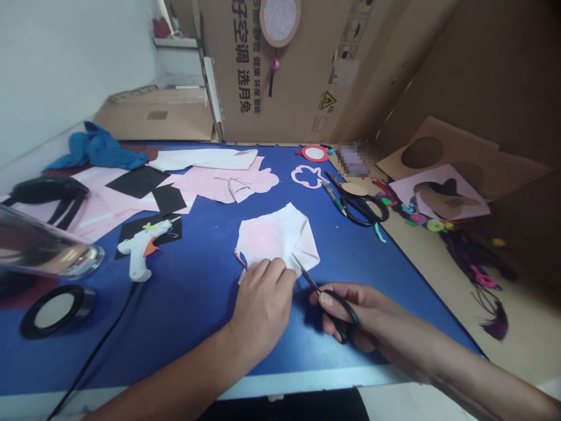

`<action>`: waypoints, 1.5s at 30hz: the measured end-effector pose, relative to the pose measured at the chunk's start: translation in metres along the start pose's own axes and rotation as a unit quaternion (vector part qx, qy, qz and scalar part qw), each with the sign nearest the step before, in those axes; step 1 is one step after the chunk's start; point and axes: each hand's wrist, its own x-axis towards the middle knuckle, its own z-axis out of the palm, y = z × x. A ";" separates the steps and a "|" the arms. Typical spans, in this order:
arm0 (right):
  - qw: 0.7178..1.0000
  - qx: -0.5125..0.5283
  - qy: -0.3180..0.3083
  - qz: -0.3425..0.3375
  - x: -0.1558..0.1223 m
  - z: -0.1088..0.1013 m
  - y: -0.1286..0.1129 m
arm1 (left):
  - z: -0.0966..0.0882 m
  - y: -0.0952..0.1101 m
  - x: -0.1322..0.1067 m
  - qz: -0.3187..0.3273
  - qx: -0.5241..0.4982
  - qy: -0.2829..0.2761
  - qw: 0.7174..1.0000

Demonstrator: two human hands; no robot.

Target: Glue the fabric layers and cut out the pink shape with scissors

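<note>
A piece of white cloth (272, 234) with a faint pink patch in its middle is in front of me above the blue table. My left hand (265, 304) is closed on its near edge, the fingertips hidden behind the knuckles. A red-and-white edge shows at the cloth's left side. In my right hand (350, 316) is a pair of small scissors (313, 282) with black handles, fingers through the loops. The blade tips point up and left and meet the cloth's lower right part. Whether the blades are parted I cannot make out.
On the left are a white glue gun (140, 248) with its cord, a tape roll (56, 313) and a clear cup (56, 245). Pink and black sheets (142, 181) lie behind. Large black scissors (363, 207) and a pink cutout (309, 177) lie back right. Cardboard (302, 111) walls the back.
</note>
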 end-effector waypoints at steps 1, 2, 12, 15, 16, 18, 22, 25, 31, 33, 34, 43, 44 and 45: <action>1.000 0.001 0.000 0.000 0.000 0.000 0.000 | 0.000 0.000 0.000 0.000 -0.002 0.001 1.000; 1.000 0.002 0.001 0.001 0.000 0.000 -0.001 | 0.000 0.000 0.000 -0.001 -0.004 0.003 1.000; 1.000 0.020 0.004 -0.016 0.004 0.001 0.000 | -0.002 -0.001 0.000 -0.009 -0.033 0.014 0.999; 1.000 0.011 -0.015 -0.016 0.003 -0.001 0.000 | -0.003 -0.001 0.000 -0.011 -0.039 0.012 0.999; 1.000 0.010 -0.016 -0.018 0.003 -0.001 0.000 | -0.003 -0.001 -0.001 -0.013 -0.041 0.012 0.999; 1.000 0.012 -0.013 -0.020 0.003 -0.001 -0.001 | -0.003 0.000 -0.002 -0.015 -0.050 0.016 0.998; 0.999 0.026 -0.006 -0.024 0.007 0.001 -0.003 | -0.003 0.001 -0.003 -0.009 -0.063 0.027 0.998; 0.999 0.039 -0.008 -0.025 0.011 0.001 -0.004 | -0.003 0.001 -0.003 -0.007 -0.063 0.034 0.997; 0.998 0.050 -0.010 -0.036 0.017 0.001 -0.004 | -0.004 0.001 -0.003 0.002 -0.062 0.038 0.997; 0.998 0.044 -0.007 -0.037 0.017 0.002 -0.003 | -0.004 0.001 -0.003 0.000 -0.063 0.031 0.998; 0.999 0.039 -0.007 -0.036 0.017 0.002 -0.003 | -0.004 0.001 -0.003 -0.001 -0.063 0.028 0.998; 0.999 0.036 -0.013 -0.025 0.018 0.003 -0.008 | -0.003 0.002 -0.003 -0.004 -0.066 0.040 0.997; 0.999 0.039 -0.012 -0.027 0.019 0.003 -0.009 | -0.003 0.002 -0.003 -0.002 -0.067 0.041 0.997; 0.999 0.042 -0.012 -0.028 0.021 0.002 -0.010 | -0.003 0.002 -0.003 -0.001 -0.068 0.043 0.997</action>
